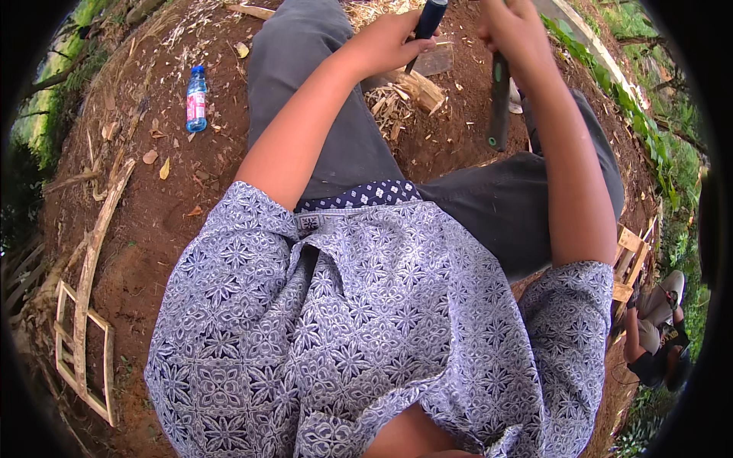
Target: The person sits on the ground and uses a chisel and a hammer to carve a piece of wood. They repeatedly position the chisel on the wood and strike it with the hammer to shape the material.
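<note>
Near the top edge, my left hand [385,44] is closed around a chisel [430,20] with a dark blue handle. The chisel points down, its blade meeting a pale, roughly cut piece of wood [422,90] on the ground between my legs. To the right, my right hand [519,34] grips a hammer-like tool by its black handle [499,99], which has green marks. The handle's lower end hangs below my fist; the tool's head lies beyond the top edge and cannot be seen. Wood chips [388,107] are heaped beside the piece.
A blue-capped plastic bottle [196,103] lies on the brown soil to the left. Farther down that side are a long stick [93,252] and a wooden frame [112,366]. At right, wooden slats [628,256] stand near another person [660,336]. My bent legs flank the wood.
</note>
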`<action>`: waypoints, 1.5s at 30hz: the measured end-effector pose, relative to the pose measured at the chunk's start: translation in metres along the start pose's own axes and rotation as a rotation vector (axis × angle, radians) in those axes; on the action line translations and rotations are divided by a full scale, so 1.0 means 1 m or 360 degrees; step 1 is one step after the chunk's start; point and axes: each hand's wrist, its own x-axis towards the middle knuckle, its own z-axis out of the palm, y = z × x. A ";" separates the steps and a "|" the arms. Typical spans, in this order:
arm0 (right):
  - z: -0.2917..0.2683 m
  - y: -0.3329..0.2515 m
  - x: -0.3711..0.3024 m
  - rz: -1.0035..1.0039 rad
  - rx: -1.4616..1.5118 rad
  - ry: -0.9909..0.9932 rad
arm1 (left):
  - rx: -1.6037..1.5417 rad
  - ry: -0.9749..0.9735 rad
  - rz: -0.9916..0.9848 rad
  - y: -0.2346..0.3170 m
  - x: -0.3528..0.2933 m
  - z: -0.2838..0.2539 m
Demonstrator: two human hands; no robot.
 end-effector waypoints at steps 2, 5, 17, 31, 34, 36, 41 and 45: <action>-0.030 -0.012 0.010 -0.0093 0.0274 0.0207 | 0.0125 -0.0017 0.0001 0.001 0.003 0.001; -0.057 -0.029 0.007 -0.0235 0.0392 0.0067 | 0.0127 -0.0130 -0.0107 -0.001 0.008 0.002; -0.057 -0.011 0.018 0.0023 -0.0884 -0.0465 | 0.0166 -0.0134 -0.0075 0.000 0.018 0.011; -0.049 -0.073 0.020 -0.0091 -0.0333 -0.0101 | 0.0311 -0.0162 -0.0102 -0.003 0.032 0.014; -0.028 -0.023 0.010 -0.0775 -0.1397 0.0251 | 0.0239 -0.0142 -0.0084 -0.005 0.031 0.019; -0.028 -0.018 0.024 -0.0807 -0.1676 0.0094 | 0.0250 -0.0111 -0.0083 -0.012 0.027 0.015; -0.058 -0.063 0.025 0.0067 -0.0511 -0.0281 | 0.0171 -0.0233 -0.0104 0.004 0.037 0.005; -0.120 0.060 0.106 -0.0577 -0.1025 -0.0019 | 0.0028 -0.0239 -0.0061 0.004 0.051 0.003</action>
